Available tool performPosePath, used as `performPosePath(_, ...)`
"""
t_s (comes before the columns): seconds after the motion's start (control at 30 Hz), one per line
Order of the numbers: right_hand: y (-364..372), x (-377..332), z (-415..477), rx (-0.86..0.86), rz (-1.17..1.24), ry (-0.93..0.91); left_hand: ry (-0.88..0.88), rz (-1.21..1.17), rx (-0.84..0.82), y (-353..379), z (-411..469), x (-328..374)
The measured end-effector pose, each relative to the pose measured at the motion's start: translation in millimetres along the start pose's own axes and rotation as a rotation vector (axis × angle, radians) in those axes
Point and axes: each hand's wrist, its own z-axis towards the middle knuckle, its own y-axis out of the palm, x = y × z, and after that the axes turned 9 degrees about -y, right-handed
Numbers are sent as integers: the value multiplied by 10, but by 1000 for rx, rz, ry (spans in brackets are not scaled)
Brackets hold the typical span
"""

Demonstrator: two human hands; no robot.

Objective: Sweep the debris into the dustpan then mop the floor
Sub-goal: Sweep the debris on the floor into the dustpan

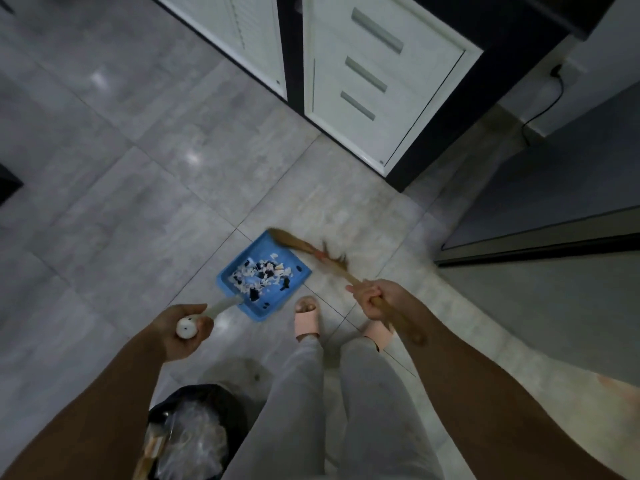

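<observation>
We are gripping the dustpan (pixel 264 277) by its white handle in our closed left hand (pixel 183 329), debris (pixel 262 274) lying inside it on the floor (pixel 138 202), while our right hand (pixel 375 299) is clenching the broom (pixel 311 252), bristles over the pan's far corner.

Your arms are bare up to the frame edge, with no sleeves, watch or rings showing on your left hand (pixel 180 329) or right hand (pixel 375 299). You wear loose light-grey trousers (pixel 346 410) and pale pink open-toe slippers (pixel 306 318), toes showing at the front.
</observation>
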Motion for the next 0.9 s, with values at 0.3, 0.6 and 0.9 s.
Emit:
performPosePath(0.3, -758, -47, -818, 28, 119, -142, 50, 303, 72, 876, -86, -151)
performPosePath(0.6, -1759, 342, -1402, 22, 531, -290, 26, 735, 122, 1950, -185, -512)
performPosePath(0.9, -2822, 1177, -1779, -12, 948, -437, 18, 1151, 128, 3029, -12, -1587)
